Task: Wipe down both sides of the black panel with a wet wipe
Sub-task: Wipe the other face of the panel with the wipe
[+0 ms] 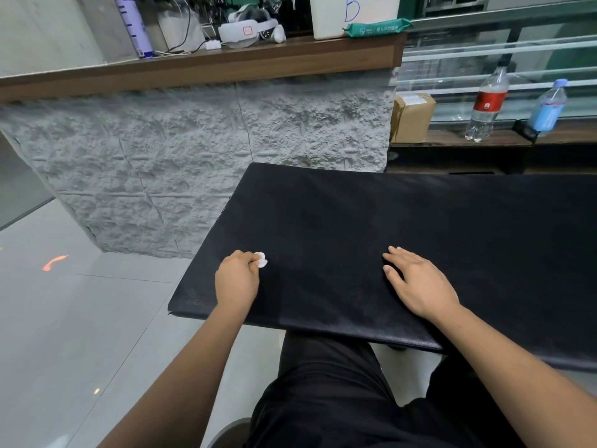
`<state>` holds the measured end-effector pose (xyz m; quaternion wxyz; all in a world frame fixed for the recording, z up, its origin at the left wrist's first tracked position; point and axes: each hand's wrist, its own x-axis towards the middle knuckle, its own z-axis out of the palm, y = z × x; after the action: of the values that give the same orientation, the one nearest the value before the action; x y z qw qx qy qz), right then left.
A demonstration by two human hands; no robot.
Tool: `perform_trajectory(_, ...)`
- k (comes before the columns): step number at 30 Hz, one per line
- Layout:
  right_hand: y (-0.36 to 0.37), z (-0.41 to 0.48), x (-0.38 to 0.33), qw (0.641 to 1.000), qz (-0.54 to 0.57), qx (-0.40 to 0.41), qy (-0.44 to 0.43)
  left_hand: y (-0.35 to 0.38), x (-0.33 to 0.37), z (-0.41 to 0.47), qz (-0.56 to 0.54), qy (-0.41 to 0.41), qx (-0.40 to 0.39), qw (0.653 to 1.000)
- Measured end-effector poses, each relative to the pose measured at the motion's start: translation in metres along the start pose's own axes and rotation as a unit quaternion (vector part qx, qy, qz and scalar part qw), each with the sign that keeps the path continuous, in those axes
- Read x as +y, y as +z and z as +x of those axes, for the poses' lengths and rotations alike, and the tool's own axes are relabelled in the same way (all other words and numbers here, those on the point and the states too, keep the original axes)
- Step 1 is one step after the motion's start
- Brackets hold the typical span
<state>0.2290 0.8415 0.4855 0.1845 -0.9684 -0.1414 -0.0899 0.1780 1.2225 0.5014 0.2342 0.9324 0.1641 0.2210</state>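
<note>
The black panel lies flat in front of me, its near edge over my lap. My left hand rests on its near left part, fingers curled round a small balled-up white wet wipe that touches the surface. My right hand lies flat on the panel to the right, fingers straight and spread, holding nothing.
A rough grey stone-faced counter with a wooden top stands behind the panel. A green wipes pack lies on that top. Two water bottles and a cardboard box sit on a shelf at the right. Tiled floor lies at the left.
</note>
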Motion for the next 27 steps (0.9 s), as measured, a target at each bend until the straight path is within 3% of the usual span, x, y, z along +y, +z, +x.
perform_trajectory(5, 0.000, 0.000, 0.000, 1.000, 0.001, 0.000, -0.001, 0.009, 0.017, -0.007, 0.006, 0.009, 0.006, 1.000)
perform_trajectory(20, 0.001, 0.000, 0.001, 1.000, 0.006, -0.003, -0.004, 0.043, 0.076, -0.023, -0.014, 0.111, -0.080, 0.990)
perform_trajectory(27, 0.003, 0.001, 0.003, 1.000, 0.008, 0.003, -0.003, 0.034, 0.065, -0.009, -0.026, 0.148, -0.139, 0.979)
